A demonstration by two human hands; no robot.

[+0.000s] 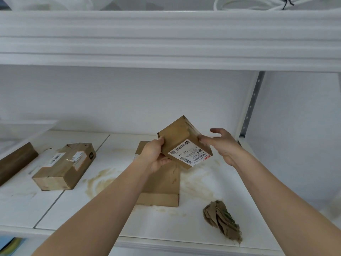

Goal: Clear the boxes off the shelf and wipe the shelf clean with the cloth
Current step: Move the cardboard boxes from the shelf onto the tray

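Observation:
My left hand (154, 157) grips a small brown cardboard box (181, 139) with a white label, held tilted above the shelf (110, 215). Fingertips of my right hand (222, 145) touch the box's right side, the other fingers spread. Under it lies a larger flat brown box (162, 189), partly hidden by my left forearm. A third brown box (64, 166) with labels lies to the left. A crumpled brown cloth (222, 220) rests at the shelf's front right. Brown stains mark the white shelf surface.
A dark brown long box (14, 161) lies at the far left. A white upper shelf (166, 37) hangs close overhead with coiled white cable (254, 3) on it. A metal upright (251, 104) stands at the right. Blue and yellow items (11, 245) show below left.

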